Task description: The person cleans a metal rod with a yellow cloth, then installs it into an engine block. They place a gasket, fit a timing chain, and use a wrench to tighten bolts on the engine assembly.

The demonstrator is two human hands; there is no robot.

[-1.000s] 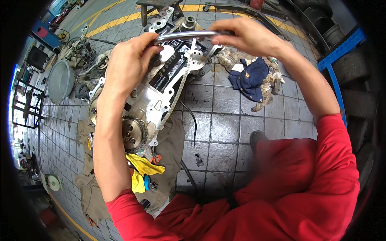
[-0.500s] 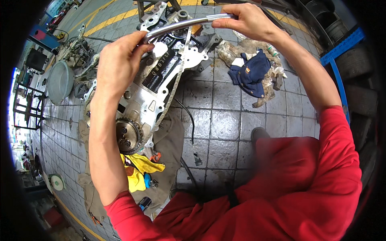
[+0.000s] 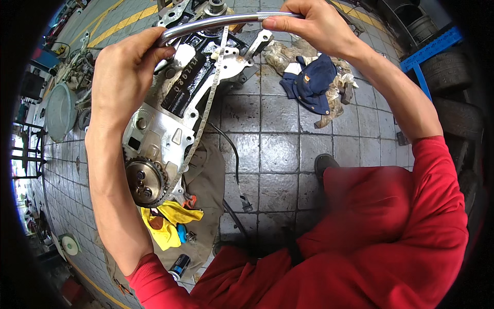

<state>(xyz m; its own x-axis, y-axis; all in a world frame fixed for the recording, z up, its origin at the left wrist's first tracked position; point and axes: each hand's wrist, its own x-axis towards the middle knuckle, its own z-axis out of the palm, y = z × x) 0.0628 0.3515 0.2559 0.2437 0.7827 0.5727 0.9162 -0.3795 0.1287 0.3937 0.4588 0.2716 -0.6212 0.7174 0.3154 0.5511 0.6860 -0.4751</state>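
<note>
Above the engine block, a long chrome bar with a knurled band (image 3: 221, 21) lies across from hand to hand; it looks like a wrench handle. My left hand (image 3: 123, 64) is closed round its left end, which the fingers partly hide. At the other end, my right hand (image 3: 319, 26) grips beside the knurled band, thumb along the bar. Below is the partly dismantled engine (image 3: 167, 121) with oily black openings. A timing chain (image 3: 208, 105) runs down its right side to a round toothed sprocket (image 3: 145, 180) near my left forearm.
A yellow cloth (image 3: 167, 221) and a dark spray can (image 3: 179, 265) lie on a brown sheet (image 3: 206, 198). Dark blue cloth (image 3: 315, 82) rests on soiled rags to the right. A black cable (image 3: 234, 149) crosses the tiles. Blue rack (image 3: 432, 49) and tyres stand at far right; a grey basin (image 3: 60, 112) at left.
Both hands and the bar have shifted a little left in view, still gripping it. The engine and floor have also moved left in the picture, as the view turned slightly.
</note>
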